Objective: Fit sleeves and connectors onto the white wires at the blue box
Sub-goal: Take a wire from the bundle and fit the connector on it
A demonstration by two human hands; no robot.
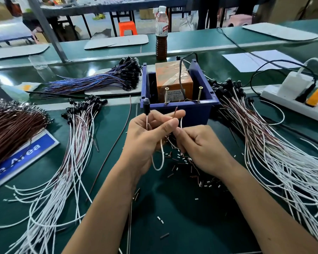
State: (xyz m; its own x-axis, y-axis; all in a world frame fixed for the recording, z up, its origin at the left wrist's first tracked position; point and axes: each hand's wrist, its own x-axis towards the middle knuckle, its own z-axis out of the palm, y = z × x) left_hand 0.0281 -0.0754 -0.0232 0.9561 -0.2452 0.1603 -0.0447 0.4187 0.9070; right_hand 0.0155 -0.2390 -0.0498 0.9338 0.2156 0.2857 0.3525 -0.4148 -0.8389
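My left hand (pixel 151 136) pinches a white wire (pixel 158 162) that loops down below my palm; its black capped end (pixel 146 104) sticks up above my fingers. A brown sleeve tip (pixel 175 111) also pokes up from my left thumb and forefinger. My right hand (pixel 200 149) pinches the wire's other white end just right of the left thumb. Both hands are in front of the blue box (pixel 180 105), which holds an orange block (pixel 173 81) and two upright screws. Loose brown and white sleeve pieces (pixel 184 162) lie scattered on the mat under my hands.
A bundle of white wires with black caps (pixel 75 143) fans out at left, another (pixel 264 143) at right. Blue wires (pixel 99 79) lie behind, brown wires (pixel 11 125) at far left. A white power strip (pixel 292 101) sits right, a bottle (pixel 161 33) behind the box.
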